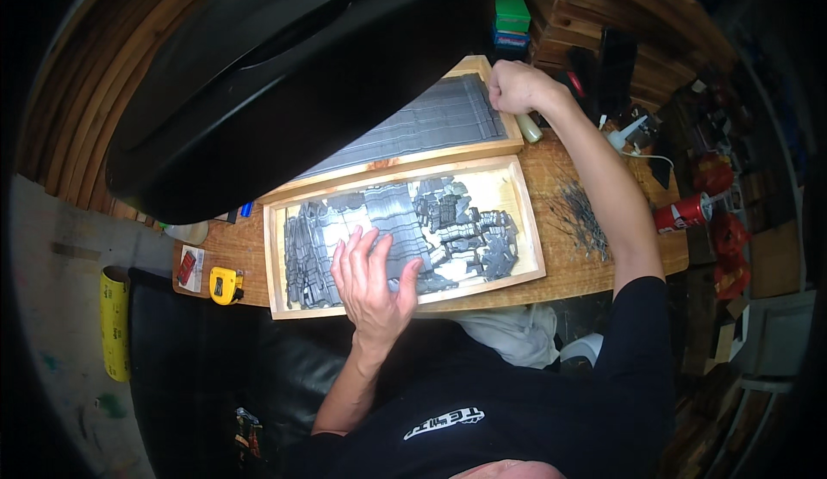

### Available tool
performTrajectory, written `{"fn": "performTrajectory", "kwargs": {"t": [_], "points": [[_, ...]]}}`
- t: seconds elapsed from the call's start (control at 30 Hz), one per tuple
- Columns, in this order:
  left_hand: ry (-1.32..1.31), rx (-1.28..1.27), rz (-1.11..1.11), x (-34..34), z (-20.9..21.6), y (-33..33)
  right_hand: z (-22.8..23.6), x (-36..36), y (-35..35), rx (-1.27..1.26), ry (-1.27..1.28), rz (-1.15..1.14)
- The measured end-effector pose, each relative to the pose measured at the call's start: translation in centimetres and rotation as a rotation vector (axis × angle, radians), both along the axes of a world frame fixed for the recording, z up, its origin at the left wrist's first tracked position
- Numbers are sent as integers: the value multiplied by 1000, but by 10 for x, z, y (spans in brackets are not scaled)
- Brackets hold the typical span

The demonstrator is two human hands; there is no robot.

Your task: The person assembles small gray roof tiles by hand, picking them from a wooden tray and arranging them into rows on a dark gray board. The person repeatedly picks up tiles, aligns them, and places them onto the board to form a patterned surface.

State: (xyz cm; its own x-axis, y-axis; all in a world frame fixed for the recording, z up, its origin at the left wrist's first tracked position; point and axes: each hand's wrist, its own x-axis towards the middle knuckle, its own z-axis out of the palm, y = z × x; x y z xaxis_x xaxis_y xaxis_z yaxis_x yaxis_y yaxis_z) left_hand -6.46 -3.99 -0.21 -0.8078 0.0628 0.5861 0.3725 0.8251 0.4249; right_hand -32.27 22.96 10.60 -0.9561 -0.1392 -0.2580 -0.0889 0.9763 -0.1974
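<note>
- Dark grey strips (392, 216) lie in the near wooden tray (536, 229), along the tabletop's (551, 164) near edge; more fill the far tray (495, 149) behind it.
- Step in hand, as I judge it: handling these strips; picking one up would call for closing the left fingers.
- Left hand (372, 288): fingers spread apart over the near tray's middle; contact is unclear.
- Right hand (519, 89): fingers curled at the far tray's right end; whether they grip anything, I cannot tell.
</note>
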Motion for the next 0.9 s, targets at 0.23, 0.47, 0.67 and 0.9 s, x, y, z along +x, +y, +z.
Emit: {"fn": "performTrajectory", "kwargs": {"t": [0.23, 0.47, 0.67, 0.9], "points": [[0, 6, -3, 0, 3, 1, -9, 1, 9, -13, -39, 80], [9, -1, 8, 1, 0, 0, 4, 6, -20, 9, -235, -3], [14, 5, 3, 0, 1, 3, -7, -4, -7, -142, -289, -40], [23, 4, 12, 2, -1, 1, -12, -2, -6, -251, -276, -48]]}}
